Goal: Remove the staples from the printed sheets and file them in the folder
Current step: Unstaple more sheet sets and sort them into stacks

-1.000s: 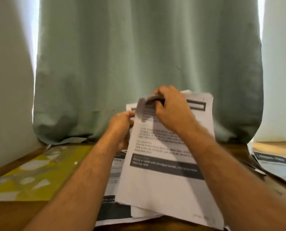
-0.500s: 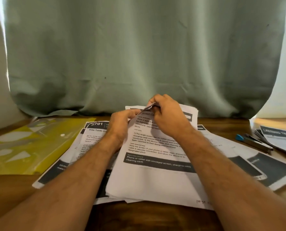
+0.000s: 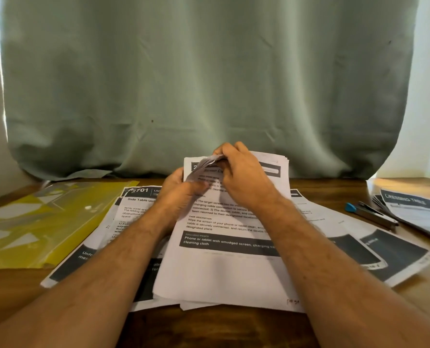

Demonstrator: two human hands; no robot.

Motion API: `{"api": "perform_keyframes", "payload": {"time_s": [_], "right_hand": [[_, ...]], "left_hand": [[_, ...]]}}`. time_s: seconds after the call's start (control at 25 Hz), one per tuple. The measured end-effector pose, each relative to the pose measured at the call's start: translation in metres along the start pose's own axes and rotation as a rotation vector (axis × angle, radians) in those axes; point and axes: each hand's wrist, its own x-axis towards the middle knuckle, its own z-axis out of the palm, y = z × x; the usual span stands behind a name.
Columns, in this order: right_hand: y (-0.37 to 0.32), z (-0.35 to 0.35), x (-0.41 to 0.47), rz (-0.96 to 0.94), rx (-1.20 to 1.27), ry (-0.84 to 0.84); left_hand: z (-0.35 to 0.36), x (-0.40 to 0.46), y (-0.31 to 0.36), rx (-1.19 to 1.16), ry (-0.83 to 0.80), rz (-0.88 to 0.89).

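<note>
at the table's middle i see both hands, left hand [image 3: 177,194] and right hand [image 3: 241,172], pinched on the stapled sheets' [image 3: 224,267] top-left corner; light, floppy, tearable paper, best gripped beside the staple.

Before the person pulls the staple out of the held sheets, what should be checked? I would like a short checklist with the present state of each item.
1. Left hand steadies the white printed stapled sheets: ok.
2. Right hand pinches the folded top corner: ok.
3. Staple itself visible: cannot tell, the fingers hide it.
4. Yellow plastic folder lies in view at the left: ok.
5. Folder open to receive sheets: cannot tell.
6. Blue-tipped metal tool in hand: not ok, it lies on the brown wooden table.
</note>
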Motion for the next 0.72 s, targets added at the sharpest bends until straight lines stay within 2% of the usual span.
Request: {"api": "perform_keyframes", "payload": {"time_s": [0.16,0.32,0.44,0.56,0.72], "right_hand": [[0.002,-0.007,-0.006,0.076,0.046,0.003],[0.020,-0.029,-0.008,0.371,-0.181,0.049],[0.033,-0.038,-0.014,0.565,0.061,-0.001],[0.039,-0.034,-0.022,0.525,0.270,-0.129],[0.046,-0.026,-0.021,0.519,0.338,-0.106]], "left_hand": [[-0.004,0.005,0.002,-0.013,0.054,-0.027],[-0.014,0.004,0.011,-0.089,0.122,-0.030],[-0.022,0.002,0.016,-0.171,0.173,-0.060],[-0.027,-0.001,0.016,-0.210,0.157,-0.142],[-0.027,-0.008,0.016,-0.187,0.061,-0.254]]}}
